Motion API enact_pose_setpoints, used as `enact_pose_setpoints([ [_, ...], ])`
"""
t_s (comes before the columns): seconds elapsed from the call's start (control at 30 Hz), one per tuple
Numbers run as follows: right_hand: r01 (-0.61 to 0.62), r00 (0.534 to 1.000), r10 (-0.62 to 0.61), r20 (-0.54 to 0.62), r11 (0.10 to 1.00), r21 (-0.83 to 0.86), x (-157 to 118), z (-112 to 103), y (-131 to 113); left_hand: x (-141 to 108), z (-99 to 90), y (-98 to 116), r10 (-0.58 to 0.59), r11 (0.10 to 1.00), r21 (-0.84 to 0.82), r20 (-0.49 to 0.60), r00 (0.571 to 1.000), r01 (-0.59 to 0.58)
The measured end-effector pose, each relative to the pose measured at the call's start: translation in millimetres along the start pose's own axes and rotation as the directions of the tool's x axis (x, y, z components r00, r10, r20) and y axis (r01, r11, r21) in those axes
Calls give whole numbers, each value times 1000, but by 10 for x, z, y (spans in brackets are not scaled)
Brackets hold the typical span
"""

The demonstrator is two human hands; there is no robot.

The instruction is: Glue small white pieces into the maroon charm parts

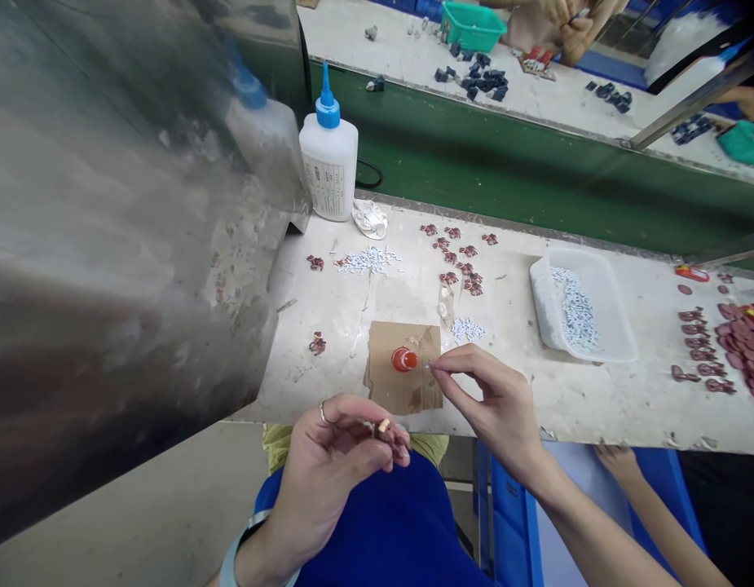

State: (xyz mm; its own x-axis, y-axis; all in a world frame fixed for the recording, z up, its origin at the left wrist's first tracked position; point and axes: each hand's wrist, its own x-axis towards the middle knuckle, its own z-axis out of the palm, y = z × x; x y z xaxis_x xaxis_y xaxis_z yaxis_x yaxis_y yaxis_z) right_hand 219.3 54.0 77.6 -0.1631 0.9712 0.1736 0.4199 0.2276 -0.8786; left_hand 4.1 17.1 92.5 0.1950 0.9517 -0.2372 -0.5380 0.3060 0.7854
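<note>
At the near edge of the worktop [504, 318], the left hand [337, 469] pinches a small brown figure [385, 434], nearer and to the left of the right hand [496, 395], whose thumb and finger press together on a tiny pale piece [428, 365] just right of the red pot [404, 359].

On the tabletop [511, 302], the cup [404, 359] stands on the sheet of cardboard [390, 393], near the front edge. Behind this sheet lies a group of figures [450, 257], and to their left stands the bottle [331, 167], with a wad [370, 218] just at its right. Right of the cardboard is the tub [618, 318] with pieces [575, 310] inside, and farther right, a heap of discs [744, 342].
</note>
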Motion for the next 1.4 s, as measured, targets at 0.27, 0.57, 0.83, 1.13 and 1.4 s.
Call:
enact_pose_setpoints([
  [0.27, -16, 997, -7, 76, 953, 303, -101, 8, -312, -75, -30, -69, 403, 730, 575, 75, 912, -370],
  [0.57, -69, 989, 14, 147, 925, 373, -94, 56, -445, -13, -43, -55, 471, 623, 611, 207, 858, -489],
  [0.83, -23, 991, -31, 134, 924, 382, -69, 80, -438, -42, -83, -78, 478, 624, 614, 191, 857, -484],
  [1.13, 345, 917, -323, 234, 937, -58, -96, -6, -465, -56, -84, -91, 404, 703, 623, 45, 914, -342],
  [1.4, 335, 925, -309, 221, 938, -88, -140, -71, -440, -5, 14, -106, 293, 819, 533, -71, 953, -212],
])
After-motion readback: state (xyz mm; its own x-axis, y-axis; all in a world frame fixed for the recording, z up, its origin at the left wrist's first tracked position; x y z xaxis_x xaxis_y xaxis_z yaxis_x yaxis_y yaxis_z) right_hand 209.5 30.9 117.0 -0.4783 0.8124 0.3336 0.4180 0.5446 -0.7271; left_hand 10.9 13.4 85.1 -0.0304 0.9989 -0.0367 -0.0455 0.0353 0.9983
